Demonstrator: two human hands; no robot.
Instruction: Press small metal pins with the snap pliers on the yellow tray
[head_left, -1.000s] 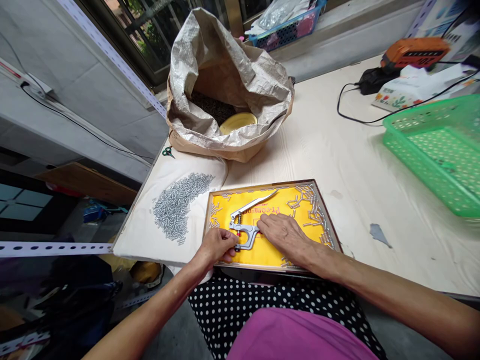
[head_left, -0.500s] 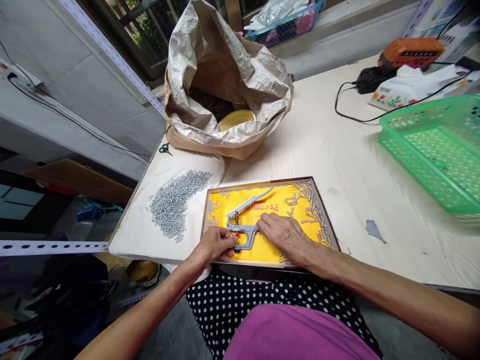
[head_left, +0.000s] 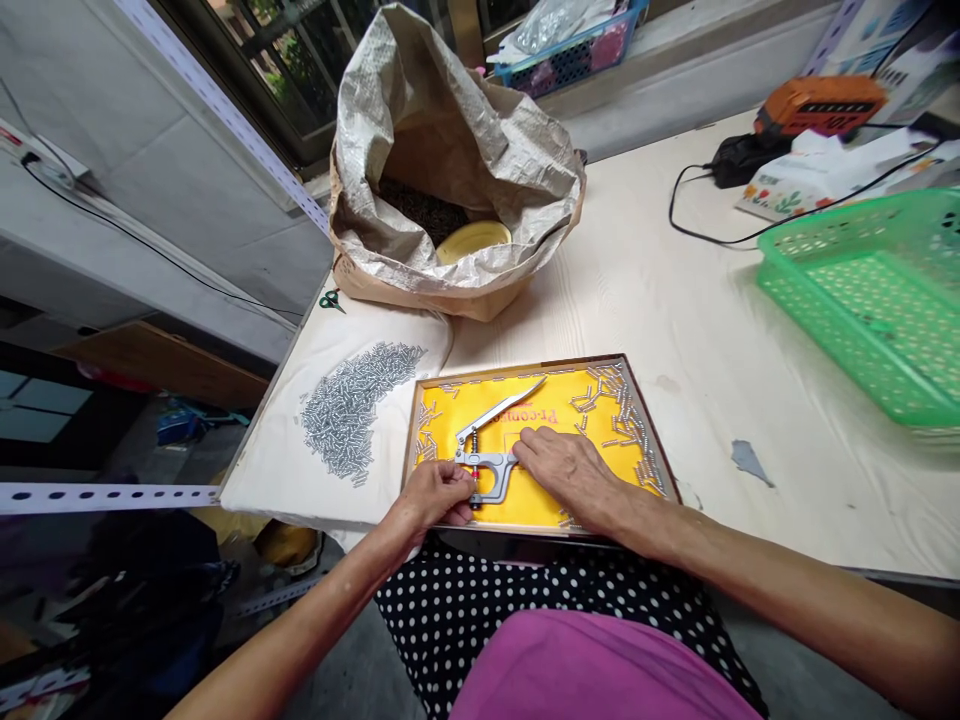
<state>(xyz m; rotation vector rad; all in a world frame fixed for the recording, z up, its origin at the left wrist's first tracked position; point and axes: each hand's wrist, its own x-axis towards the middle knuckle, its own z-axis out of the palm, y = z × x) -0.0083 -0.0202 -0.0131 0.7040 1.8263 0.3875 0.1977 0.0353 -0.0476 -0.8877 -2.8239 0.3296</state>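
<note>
Grey hand pliers (head_left: 496, 462) with a spring and a long raised lever lie over a shallow tray (head_left: 529, 512) with a yellow bottom. My right hand (head_left: 566, 472) is closed on the pliers' lower handle, on the right side. At the jaw end, the fingers of my left hand (head_left: 436, 492) are pinched together; whatever they hold is too small or hidden to make out. Small silver metal pins (head_left: 637, 440) are scattered along the tray's right and left sides.
A heap of similar pins (head_left: 352, 412) lies on a white cloth (head_left: 262, 455) at the left. Behind stands an open woven sack (head_left: 450, 290) with a yellow bowl (head_left: 476, 238) inside. Small scissors (head_left: 331, 300) lie beside it. A green basket (head_left: 825, 330) is at the right.
The pliers' raised lever has tilted slightly more upright. Both hands stay in nearly the same place.
</note>
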